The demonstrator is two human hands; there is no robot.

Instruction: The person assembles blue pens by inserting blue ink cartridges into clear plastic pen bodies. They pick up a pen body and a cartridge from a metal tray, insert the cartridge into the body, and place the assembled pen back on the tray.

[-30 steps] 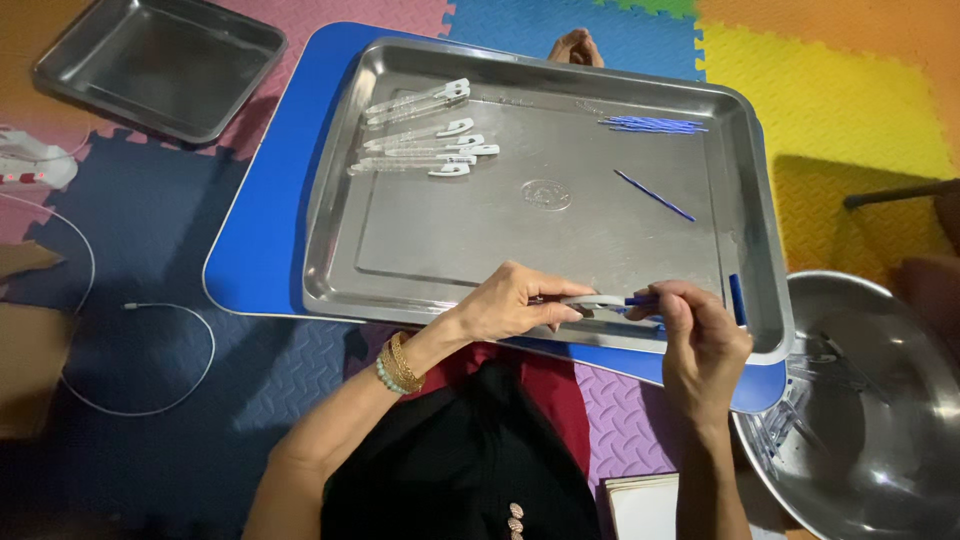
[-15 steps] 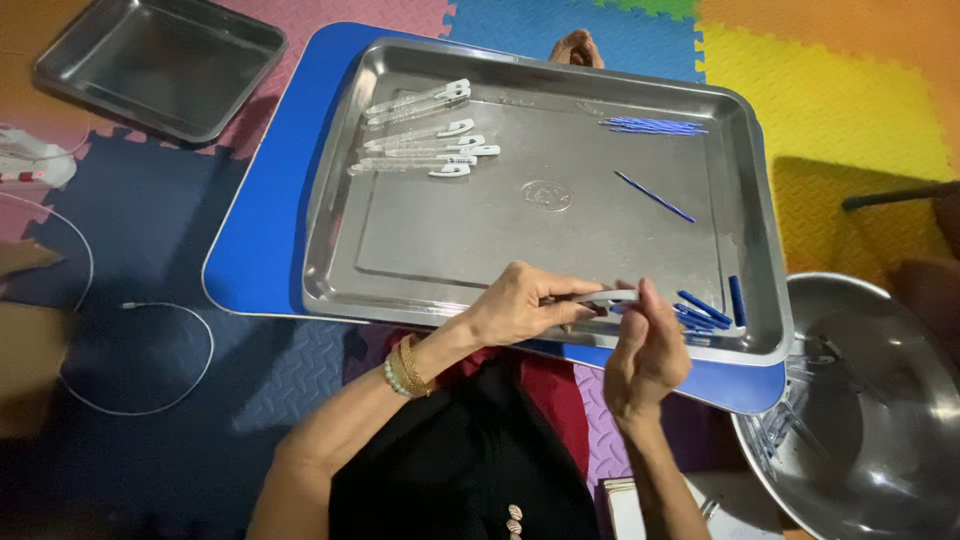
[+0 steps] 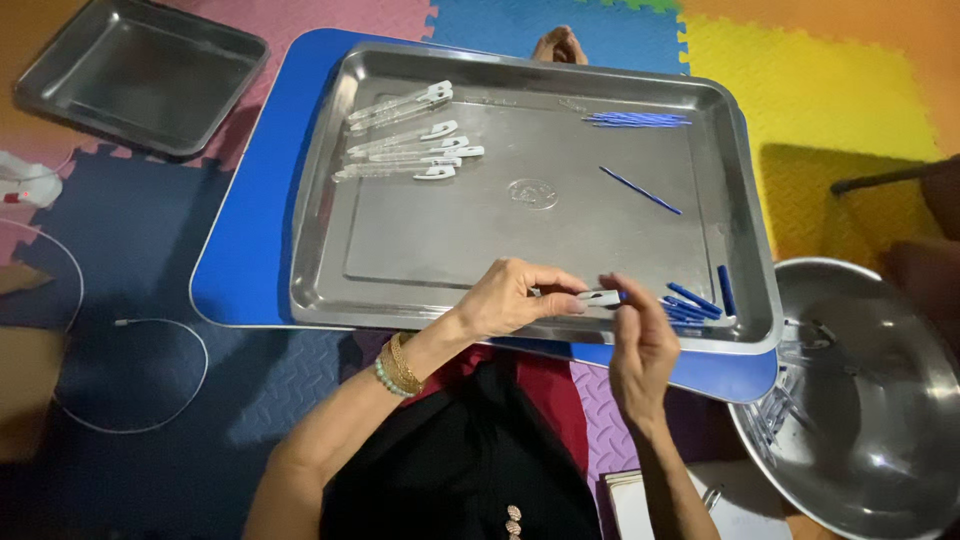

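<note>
right now my left hand [image 3: 515,298] pinches a small clear plastic piece [image 3: 598,297] with a blue tip, thin and pale, over the steel tray [image 3: 330,250] rim at 5 o'clock. my right hand [image 3: 640,345] closes its fingertips on the same piece's blue end. since half a second ago the right hand has risen to meet it; loose blue sticks [image 3: 695,300] lie just beside.

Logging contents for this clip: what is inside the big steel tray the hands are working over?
Inside the big steel tray: clear pen barrels far left, blue refills far right, one loose refill, more refills near right. The left hand and right hand cover part of the near edge.
</note>
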